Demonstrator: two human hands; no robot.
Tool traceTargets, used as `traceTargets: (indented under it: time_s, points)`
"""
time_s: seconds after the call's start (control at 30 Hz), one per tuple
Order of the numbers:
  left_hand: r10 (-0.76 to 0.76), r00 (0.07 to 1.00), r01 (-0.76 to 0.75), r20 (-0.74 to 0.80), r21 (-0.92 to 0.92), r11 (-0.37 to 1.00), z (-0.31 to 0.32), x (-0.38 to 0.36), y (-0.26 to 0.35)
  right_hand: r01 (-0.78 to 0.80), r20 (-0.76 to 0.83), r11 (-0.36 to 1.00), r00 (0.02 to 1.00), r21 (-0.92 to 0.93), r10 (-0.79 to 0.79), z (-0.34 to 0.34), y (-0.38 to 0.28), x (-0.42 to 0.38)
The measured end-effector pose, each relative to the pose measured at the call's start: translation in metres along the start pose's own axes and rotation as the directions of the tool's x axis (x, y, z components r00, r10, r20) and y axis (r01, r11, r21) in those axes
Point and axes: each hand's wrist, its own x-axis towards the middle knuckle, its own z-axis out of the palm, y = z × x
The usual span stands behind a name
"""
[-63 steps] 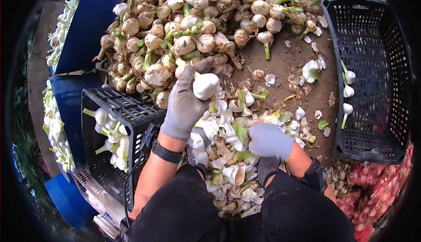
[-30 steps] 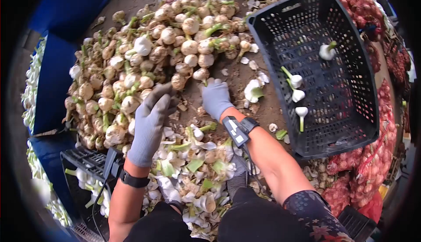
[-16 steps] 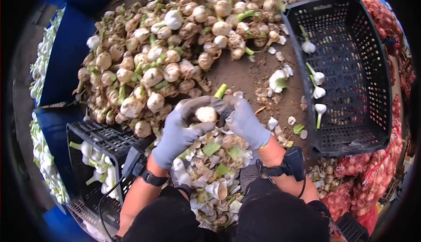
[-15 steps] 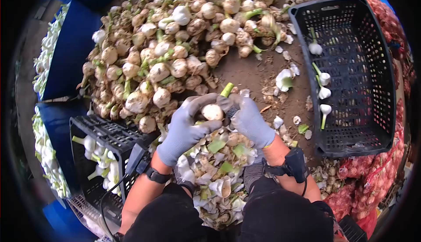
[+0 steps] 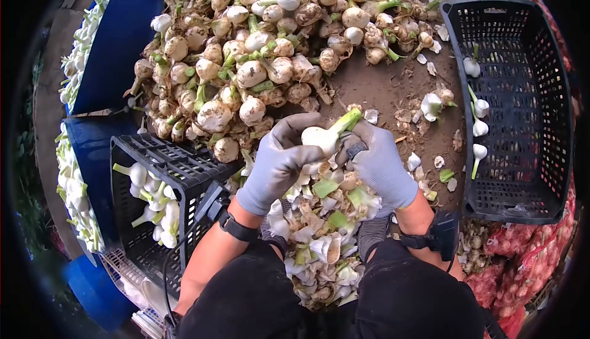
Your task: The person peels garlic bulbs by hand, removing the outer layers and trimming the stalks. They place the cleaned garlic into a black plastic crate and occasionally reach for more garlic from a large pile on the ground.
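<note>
A garlic bulb [image 5: 317,138] with a thick green stem lies sideways in front of me, its pale skin mostly clean. My left hand [image 5: 275,165], in a grey-lavender glove with dirty fingertips, grips the bulb from the left between thumb and fingers. Close by the stem, my gloved right hand [image 5: 382,162] has its fingers curled in. A small dark piece [image 5: 354,149] shows at those fingers; what it is I cannot make out. Below both hands is a heap of garlic peelings [image 5: 329,240], between my legs.
A large pile of soiled garlic [image 5: 246,74] spreads ahead. At right, a black crate [image 5: 522,124] holds several cleaned bulbs, with red mesh sacks [image 5: 528,265] beside it. A tilted black crate [image 5: 178,167] of garlic stands left, near blue containers [image 5: 101,148] of garlic.
The garlic has turned, so its stem now points up and right and more of the bulb shows. The whole view has shifted, with the surroundings lying further right.
</note>
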Motion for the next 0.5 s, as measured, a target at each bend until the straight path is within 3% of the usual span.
traceTargets:
  time_s: [0.03,0.07,0.13,0.2,0.23,0.27,0.33,0.37,0.4,0.47,0.5]
  points:
    - [-0.074,0.996,0.082,0.042,-0.222,0.972,-0.001,-0.001,0.002,0.174,-0.073,0.935,0.976,-0.308,-0.205,0.002,0.004,0.001]
    - [-0.077,0.993,0.097,0.086,-0.258,0.961,-0.004,0.000,-0.003,0.175,-0.070,0.936,0.976,-0.306,-0.205,0.004,0.007,0.001]
    - [-0.112,0.990,0.131,0.080,-0.297,0.946,-0.001,0.002,-0.001,0.302,-0.064,0.767,0.911,-0.566,-0.407,0.006,0.013,0.002]
    - [0.009,1.000,-0.012,-0.028,-0.096,0.995,0.010,0.004,0.004,0.383,-0.159,0.923,0.910,-0.029,-0.382,0.013,0.013,0.007]
    - [0.037,0.997,-0.029,0.069,-0.112,0.993,0.012,0.002,0.007,0.121,-0.057,0.886,0.993,0.448,-0.107,0.011,-0.003,0.000]
    - [-0.027,1.000,0.026,0.004,0.182,0.983,0.019,0.003,0.014,-0.010,0.027,0.825,1.000,0.565,-0.007,0.008,-0.004,0.000]
    - [0.070,0.997,-0.048,-0.039,0.412,0.910,0.028,0.003,0.008,-0.115,0.079,0.929,0.993,0.353,0.093,0.000,0.004,0.003]
    - [-0.020,0.999,0.034,-0.040,0.395,0.918,0.025,-0.001,0.014,-0.203,0.069,0.967,0.979,0.153,0.194,-0.005,-0.002,0.004]
    - [-0.021,0.999,0.035,-0.041,0.398,0.917,0.017,0.001,0.016,-0.202,0.070,0.967,0.979,0.156,0.193,-0.004,-0.001,0.003]
    - [-0.266,0.964,0.258,0.009,0.219,0.941,0.001,0.007,0.023,-0.209,0.080,0.931,0.978,0.299,0.194,0.004,0.003,-0.004]
    - [-0.001,0.995,0.056,-0.104,0.523,0.851,0.005,0.010,0.015,-0.168,0.162,0.850,0.982,0.499,0.099,0.003,0.006,-0.010]
